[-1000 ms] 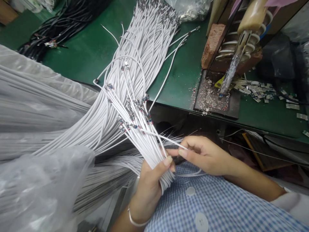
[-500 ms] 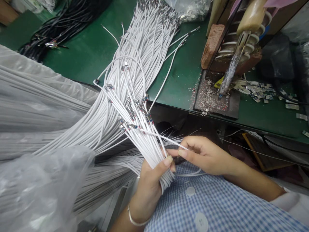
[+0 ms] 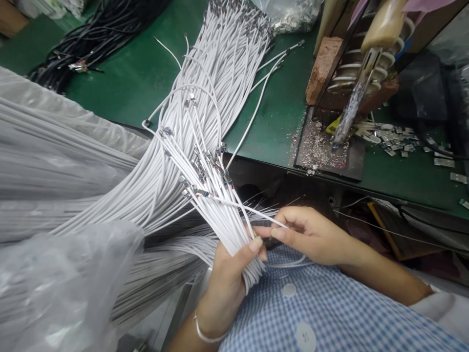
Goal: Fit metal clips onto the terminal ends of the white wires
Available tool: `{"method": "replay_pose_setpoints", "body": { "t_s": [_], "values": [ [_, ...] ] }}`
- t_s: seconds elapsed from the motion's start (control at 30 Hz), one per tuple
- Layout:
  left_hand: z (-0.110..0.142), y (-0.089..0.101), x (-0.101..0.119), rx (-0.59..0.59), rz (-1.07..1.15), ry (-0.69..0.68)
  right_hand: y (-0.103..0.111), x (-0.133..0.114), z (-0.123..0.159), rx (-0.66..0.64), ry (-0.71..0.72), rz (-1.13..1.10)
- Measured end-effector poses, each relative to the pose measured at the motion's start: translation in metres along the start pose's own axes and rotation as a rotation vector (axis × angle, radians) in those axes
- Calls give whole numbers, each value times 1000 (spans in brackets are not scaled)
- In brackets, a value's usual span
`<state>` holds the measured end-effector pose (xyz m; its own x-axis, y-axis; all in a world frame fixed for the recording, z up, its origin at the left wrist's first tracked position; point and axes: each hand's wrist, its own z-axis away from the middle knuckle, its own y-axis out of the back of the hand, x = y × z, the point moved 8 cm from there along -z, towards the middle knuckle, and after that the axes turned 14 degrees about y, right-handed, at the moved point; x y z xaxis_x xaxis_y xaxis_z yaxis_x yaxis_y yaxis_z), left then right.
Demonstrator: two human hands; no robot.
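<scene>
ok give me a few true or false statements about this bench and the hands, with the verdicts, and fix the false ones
1. The left hand grips a bundle of white cables. True.
2. The right hand pinches a single white cable. True.
3. Every cable in view is white. False: black cables also lie on the green table.
4. The left hand is wide open. False: its thumb is closed over the bundle.
5. The soldering iron has its tip pointing down. True.
6. The right hand is touching the soldering iron. False: the iron is apart from both hands.
</scene>
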<state>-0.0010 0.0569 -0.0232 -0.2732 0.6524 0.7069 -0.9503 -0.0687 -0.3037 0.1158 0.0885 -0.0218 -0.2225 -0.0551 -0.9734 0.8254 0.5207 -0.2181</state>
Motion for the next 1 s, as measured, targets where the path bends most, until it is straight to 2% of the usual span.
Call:
{"method": "replay_pose_setpoints", "body": {
  "t_s": [0.33,0.53,0.73,1.0],
  "values": [
    [0,-1,-1,-3,-78,5,9,0,7,4,28,89],
    [-4,0,-3,-18,-44,-10,14,-2,8,-6,117,172],
    [-10,2,-7,-18,26,-13,19,1,7,21,120,236],
    [-11,4,-9,-13,-21,-43,21,2,4,31,128,255]
  ]
}}
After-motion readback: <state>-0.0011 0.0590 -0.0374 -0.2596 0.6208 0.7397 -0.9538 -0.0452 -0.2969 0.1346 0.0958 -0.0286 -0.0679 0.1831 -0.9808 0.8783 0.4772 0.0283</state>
